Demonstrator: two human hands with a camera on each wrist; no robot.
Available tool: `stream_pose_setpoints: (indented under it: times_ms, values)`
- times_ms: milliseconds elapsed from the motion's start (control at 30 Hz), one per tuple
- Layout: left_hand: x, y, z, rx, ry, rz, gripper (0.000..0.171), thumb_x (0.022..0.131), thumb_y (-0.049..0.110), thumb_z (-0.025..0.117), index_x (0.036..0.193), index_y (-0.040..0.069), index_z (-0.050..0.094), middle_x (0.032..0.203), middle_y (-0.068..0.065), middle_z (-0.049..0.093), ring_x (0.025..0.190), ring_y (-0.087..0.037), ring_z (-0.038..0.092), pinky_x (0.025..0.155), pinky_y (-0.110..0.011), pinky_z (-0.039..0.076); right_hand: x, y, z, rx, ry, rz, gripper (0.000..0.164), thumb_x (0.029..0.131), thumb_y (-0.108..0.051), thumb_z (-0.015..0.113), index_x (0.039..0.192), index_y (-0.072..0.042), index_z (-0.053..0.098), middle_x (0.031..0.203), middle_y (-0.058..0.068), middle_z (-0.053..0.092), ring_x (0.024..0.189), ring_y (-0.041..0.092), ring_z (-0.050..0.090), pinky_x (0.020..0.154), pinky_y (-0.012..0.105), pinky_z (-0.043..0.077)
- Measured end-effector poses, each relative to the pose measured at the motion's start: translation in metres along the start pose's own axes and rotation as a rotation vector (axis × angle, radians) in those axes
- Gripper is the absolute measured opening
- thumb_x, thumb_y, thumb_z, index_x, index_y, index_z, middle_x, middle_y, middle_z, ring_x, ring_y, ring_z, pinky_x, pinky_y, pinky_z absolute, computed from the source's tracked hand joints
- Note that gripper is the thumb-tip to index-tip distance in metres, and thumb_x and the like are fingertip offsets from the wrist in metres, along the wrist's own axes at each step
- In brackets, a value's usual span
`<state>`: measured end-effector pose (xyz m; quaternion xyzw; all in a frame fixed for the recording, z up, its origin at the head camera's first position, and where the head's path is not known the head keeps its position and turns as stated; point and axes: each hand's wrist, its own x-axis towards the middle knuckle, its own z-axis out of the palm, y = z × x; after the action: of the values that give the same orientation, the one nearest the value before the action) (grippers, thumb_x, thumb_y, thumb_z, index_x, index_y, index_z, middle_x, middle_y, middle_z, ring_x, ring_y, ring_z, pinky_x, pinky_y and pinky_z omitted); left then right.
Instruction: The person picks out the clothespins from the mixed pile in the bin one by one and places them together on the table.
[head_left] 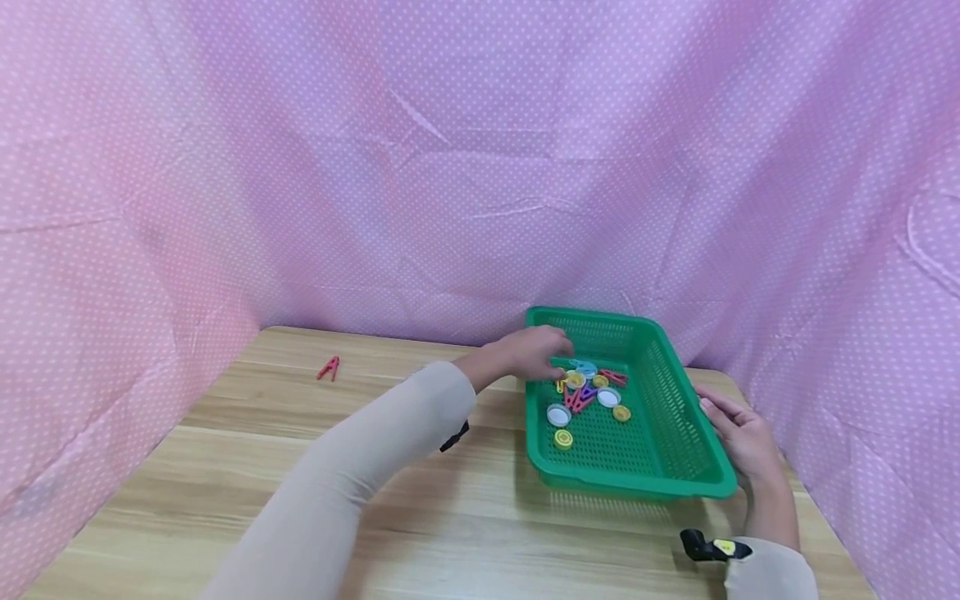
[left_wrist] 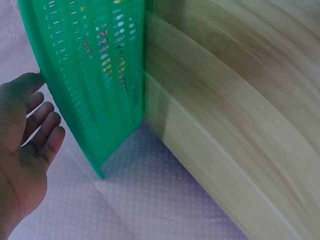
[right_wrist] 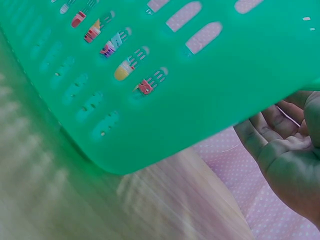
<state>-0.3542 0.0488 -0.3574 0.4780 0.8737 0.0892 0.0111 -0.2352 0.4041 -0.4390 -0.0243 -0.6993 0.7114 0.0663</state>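
A green plastic basket (head_left: 667,400) stands at the right side of the table, holding clothespins (head_left: 579,400) in red, purple, yellow and blue, along with several round caps (head_left: 558,415) in white and yellow. My left hand (head_left: 536,352) reaches over its far left rim, fingers bent loosely above the contents. In the left wrist view this hand (left_wrist: 30,130) shows nothing between its fingers, its thumb right at the rim. On the opposite side, my right hand (head_left: 738,433) holds the basket's right rim, thumb on top. The right wrist view shows its fingers (right_wrist: 275,122) under the rim.
One red clothespin (head_left: 328,367) lies alone on the wooden table (head_left: 247,433), far left of the basket. Pink dotted cloth (head_left: 480,192) hangs behind the table and along both sides. The basket sits close to the back cloth.
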Motion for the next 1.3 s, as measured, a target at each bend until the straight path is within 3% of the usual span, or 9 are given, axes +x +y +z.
stream_pose_setpoints:
  times_ms: [333,567,833,1067,1300]
  values:
    - [0.028,0.013,0.02,-0.001,-0.088,-0.008,0.035,0.097,0.025,0.072,0.129,0.01,0.07,0.127,-0.004,0.068,0.116,-0.015,0.062,0.096,-0.027,0.051,0.001,0.0,-0.001,0.004,-0.013,0.001,0.032,0.1,-0.025,0.068,0.131,-0.02,0.072,0.106,-0.016,0.075,0.088,0.003,0.071,0.07,0.02,0.057]
    - [0.04,0.018,0.031,0.019,-0.15,-0.026,0.034,0.098,0.021,0.07,0.13,0.012,0.07,0.126,-0.001,0.068,0.112,-0.012,0.062,0.093,-0.029,0.052,0.002,-0.001,0.0,0.012,-0.022,-0.01,0.034,0.1,-0.023,0.068,0.133,-0.018,0.071,0.108,-0.016,0.074,0.09,0.002,0.07,0.072,0.02,0.057]
    - [0.045,0.025,0.041,0.049,-0.221,-0.098,0.024,0.099,0.021,0.069,0.123,0.019,0.073,0.104,0.008,0.065,0.086,-0.01,0.058,0.071,-0.026,0.049,0.001,0.002,-0.001,0.031,-0.03,-0.015,0.031,0.1,-0.022,0.068,0.131,-0.018,0.072,0.107,-0.014,0.075,0.089,0.004,0.071,0.071,0.021,0.058]
    - [0.048,0.029,0.045,0.128,-0.284,-0.166,0.033,0.1,0.03,0.068,0.133,0.025,0.068,0.116,0.007,0.065,0.096,-0.009,0.058,0.081,-0.029,0.05,0.0,0.0,-0.003,0.012,-0.01,-0.003,0.03,0.1,-0.024,0.068,0.13,-0.02,0.073,0.105,-0.015,0.075,0.088,0.003,0.071,0.07,0.02,0.057]
    - [0.048,0.032,0.046,0.153,-0.356,-0.222,0.035,0.098,0.036,0.071,0.132,0.026,0.068,0.117,0.005,0.065,0.101,-0.01,0.057,0.087,-0.03,0.051,0.0,0.0,0.0,0.025,-0.022,-0.012,0.03,0.101,-0.021,0.067,0.13,-0.02,0.073,0.107,-0.017,0.074,0.09,0.002,0.07,0.072,0.019,0.057]
